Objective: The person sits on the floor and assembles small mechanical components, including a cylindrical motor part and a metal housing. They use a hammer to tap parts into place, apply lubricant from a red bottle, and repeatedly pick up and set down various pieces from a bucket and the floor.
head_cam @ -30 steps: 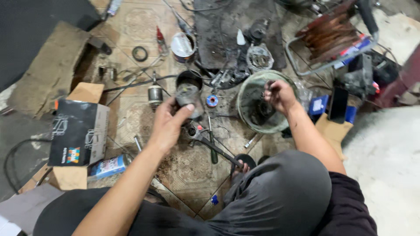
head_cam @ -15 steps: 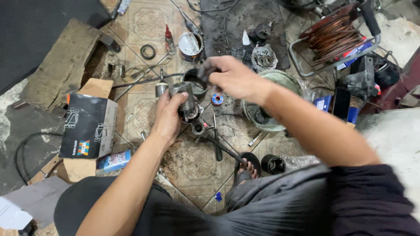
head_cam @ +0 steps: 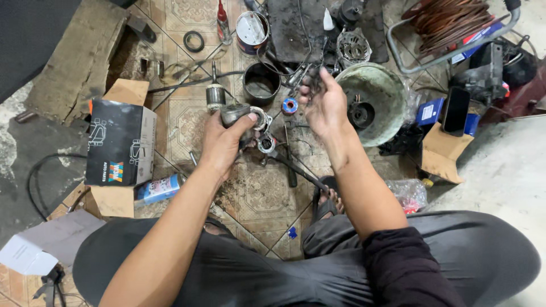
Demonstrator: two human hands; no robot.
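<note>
Patterned tile floor [head_cam: 256,193], greasy | black carton [head_cam: 120,149] far left, blue spray can [head_cam: 159,189] beside it | my left hand [head_cam: 224,142] wraps grey metal motor housing [head_cam: 242,116] at centre | my right hand [head_cam: 324,105] half-open, pinching something small and dark I cannot tell apart.

A cardboard box [head_cam: 120,142] sits left of the left hand [head_cam: 223,142]; a bucket [head_cam: 372,102] lies right of the right hand [head_cam: 324,105] (a can [head_cam: 252,31] stands farther back).
</note>
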